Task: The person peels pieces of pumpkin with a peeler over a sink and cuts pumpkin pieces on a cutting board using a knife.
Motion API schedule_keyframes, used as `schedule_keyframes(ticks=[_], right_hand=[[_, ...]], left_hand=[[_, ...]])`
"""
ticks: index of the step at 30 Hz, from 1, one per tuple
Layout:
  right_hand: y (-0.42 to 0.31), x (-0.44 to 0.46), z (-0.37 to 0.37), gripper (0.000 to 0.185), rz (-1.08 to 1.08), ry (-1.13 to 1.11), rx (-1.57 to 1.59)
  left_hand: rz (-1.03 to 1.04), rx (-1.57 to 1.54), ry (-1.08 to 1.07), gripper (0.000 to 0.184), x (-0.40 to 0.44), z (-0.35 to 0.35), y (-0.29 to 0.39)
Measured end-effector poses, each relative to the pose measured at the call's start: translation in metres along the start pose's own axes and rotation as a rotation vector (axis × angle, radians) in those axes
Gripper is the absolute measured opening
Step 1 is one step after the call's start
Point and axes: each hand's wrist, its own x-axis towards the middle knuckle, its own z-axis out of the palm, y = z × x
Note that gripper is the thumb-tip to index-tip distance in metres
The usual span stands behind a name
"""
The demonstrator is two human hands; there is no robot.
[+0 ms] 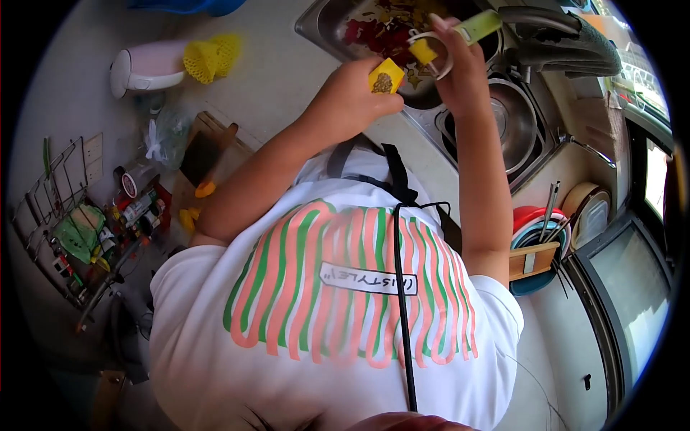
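My left hand (348, 93) is closed around a yellow vegetable chunk (389, 70), with a rough brownish patch facing me; its exact kind is unclear. My right hand (462, 75) grips a peeler (479, 26) with a pale green handle and a light, looped head. A small yellow bit (422, 51) shows at the peeler's head. Both hands are over the near edge of a steel sink (310, 27), the peeler a little right of the chunk. Red and yellow-brown scraps (374, 32) lie in the basin, partly hidden by my hands.
A metal bowl (512, 118) sits in the right-hand basin, near a dark-wrapped faucet (568, 47). Left on the counter are a pink-and-white kettle (147, 66), a yellow mesh item (210, 57) and a plastic bag (167, 136). Stacked basins (528, 215) stand at right. A black cord (404, 309) hangs down my shirt.
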Motion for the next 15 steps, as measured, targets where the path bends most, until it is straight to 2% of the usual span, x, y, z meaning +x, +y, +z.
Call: schedule_keyframes(ticks=[2, 3, 4, 6, 9, 11, 14, 15], right_hand=[[0.009, -0.007, 0.012, 0.015, 0.029, -0.122, -0.123], [0.007, -0.012, 0.024, 0.016, 0.014, -0.128, -0.282], [0.008, -0.013, 0.027, 0.018, 0.000, -0.124, -0.232], [0.004, -0.014, 0.026, 0.018, -0.037, -0.160, -0.326], [0.004, -0.013, 0.022, 0.017, 0.004, -0.187, -0.300], [0.007, -0.010, 0.019, 0.017, -0.013, -0.188, -0.320], [0.018, 0.008, -0.001, 0.017, -0.111, -0.088, -0.433], [0.023, 0.020, -0.016, 0.017, -0.154, -0.040, -0.483]], left_hand=[[-0.024, -0.027, -0.028, 0.026, 0.001, 0.006, -0.002], [-0.029, -0.042, -0.037, 0.027, 0.002, 0.007, 0.000], [-0.033, -0.058, -0.044, 0.028, 0.003, 0.008, 0.002], [-0.020, -0.062, -0.036, 0.029, 0.002, 0.009, 0.007], [-0.013, -0.079, -0.009, 0.029, -0.003, 0.014, 0.003], [-0.001, -0.087, 0.002, 0.029, -0.003, 0.014, 0.001], [-0.179, -0.182, -0.035, 0.028, -0.003, 0.010, 0.000], [-0.111, -0.160, -0.016, 0.028, -0.009, 0.007, 0.007]])
